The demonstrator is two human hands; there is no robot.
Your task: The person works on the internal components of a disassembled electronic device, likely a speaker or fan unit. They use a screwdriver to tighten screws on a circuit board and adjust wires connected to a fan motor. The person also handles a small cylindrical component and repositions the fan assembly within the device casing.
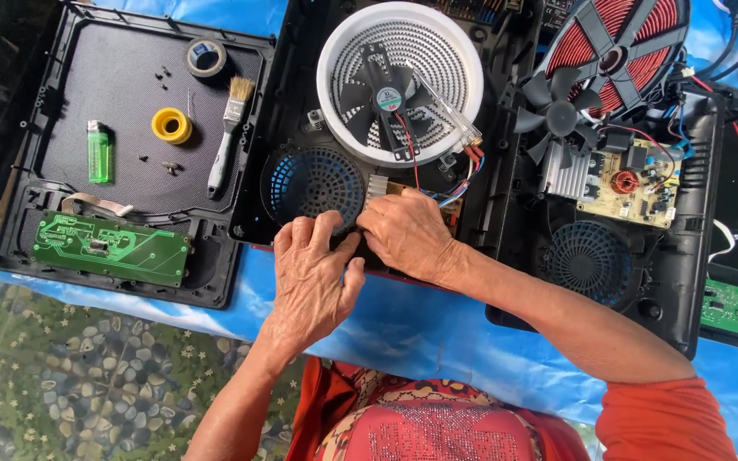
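Note:
Both hands meet at the near edge of an opened black cooker casing (296,94). My left hand (313,277) grips that edge with curled fingers. My right hand (405,232) presses down beside it, covering a circuit board and a finned metal heat sink (376,185); what its fingers pinch is hidden. Above them a white round heater dish (335,60) carries a black fan (383,94) with red and blue wires (459,183) running down to the hands. A round blue-lit vent grille (313,183) lies just left of the hands.
A black lid panel (130,85) at left holds a green lighter (99,154), yellow tape roll (172,125), grey tape roll (206,58), paintbrush (225,137), loose screws and a green circuit board (113,246). A second open cooker (676,256) with a red coil (621,43) sits right. Blue sheet (420,329) covers the table.

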